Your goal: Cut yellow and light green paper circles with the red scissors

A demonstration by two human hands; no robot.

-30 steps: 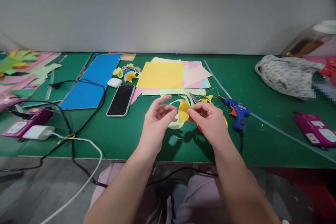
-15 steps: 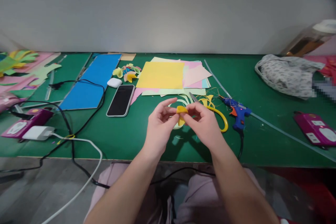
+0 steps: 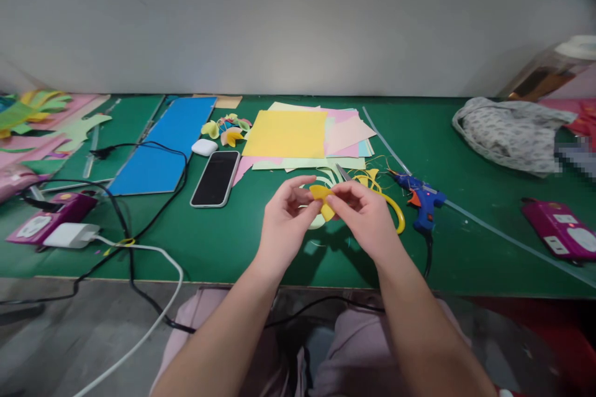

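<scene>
A small curved yellow paper piece (image 3: pixel 325 200) is pinched between my two hands above the green table. My left hand (image 3: pixel 289 217) grips its left side with thumb and fingers. On its right side, my right hand (image 3: pixel 365 214) holds it in a pinch. Yellow-handled scissors (image 3: pixel 397 214) lie partly hidden behind my right hand, their blade tips pointing up-left. Pale green paper strips (image 3: pixel 326 177) lie beneath and behind the hands. Past them is a stack of coloured sheets with a yellow sheet (image 3: pixel 286 133) on top.
A blue glue gun (image 3: pixel 421 198) lies right of the scissors. To the left are a phone (image 3: pixel 215 178), a white case (image 3: pixel 204 147), small paper flowers (image 3: pixel 228 129), a blue board (image 3: pixel 156 161), cables and a purple power strip (image 3: pixel 51 217). A patterned cloth (image 3: pixel 507 133) sits at right.
The yellow paper piece has been turned and spread between my fingers, showing more of its shape. Both hands stay in nearly the same place.
</scene>
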